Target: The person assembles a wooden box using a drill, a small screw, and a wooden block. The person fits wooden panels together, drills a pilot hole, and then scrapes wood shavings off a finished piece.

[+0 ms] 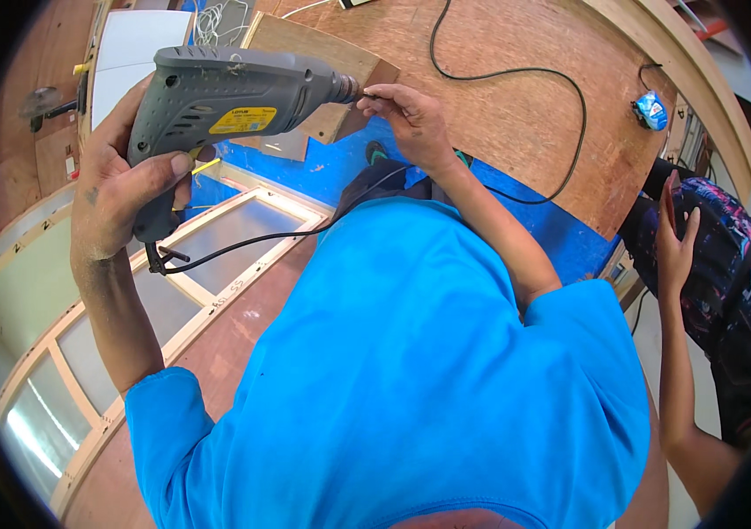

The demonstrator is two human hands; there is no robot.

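Note:
A grey power drill (256, 84) with a yellow label is held up on the left, lying roughly level with its chuck (343, 88) pointing right. My left hand (111, 194) is wrapped round its handle, the thumb across the near side. At the chuck's tip, my right hand (415, 123) pinches a thin dark drill bit (365, 96) between thumb and fingers; how far the bit sits in the chuck cannot be made out. From the base of the handle a black cord (256, 238) trails right, past my blue shirt.
Plywood sheets (516, 115) lie ahead over a blue surface (323, 172). A second black cable (561, 75) loops across the wood. Wooden frames with glossy panes (204, 295) stand at left. Another person's hand (675, 234) is at right, near a small blue packet (650, 111).

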